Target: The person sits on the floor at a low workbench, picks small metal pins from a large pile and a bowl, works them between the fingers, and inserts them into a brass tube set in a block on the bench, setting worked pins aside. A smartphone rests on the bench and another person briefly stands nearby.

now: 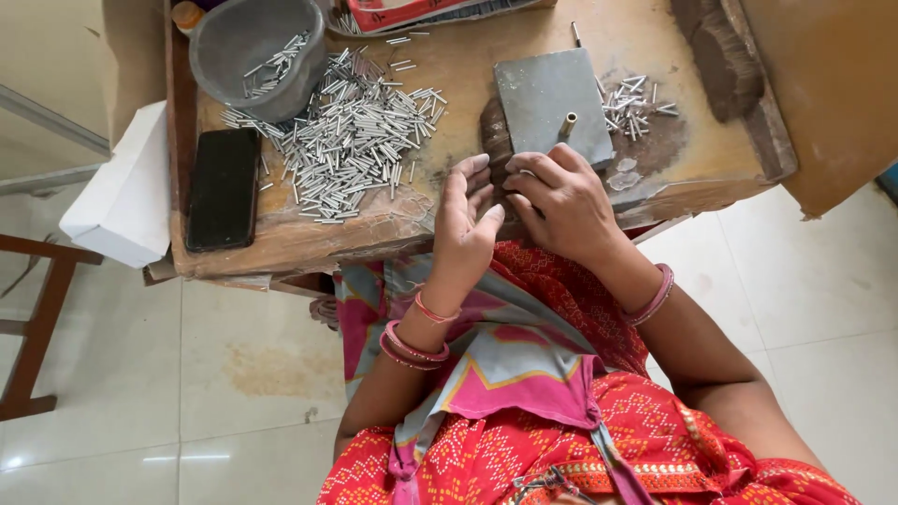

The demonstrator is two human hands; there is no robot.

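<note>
Nearby, short silvery metal tubes (pixel 351 140), loosely heaped.

Shiny metal pins (pixel 351 140) lie on a worn, rough wooden table (pixel 468 65) beside a matt grey metal plate (pixel 547 93).

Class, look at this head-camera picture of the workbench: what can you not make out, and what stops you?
- Head view: whatever the right hand pinches, hidden by its curled fingers.
- Left hand: its palm side faces away.
- Red tray: cut off by the top edge.
- Small metal tubes: too small to tell details.
- Grey bowl: far rim cropped.
</note>
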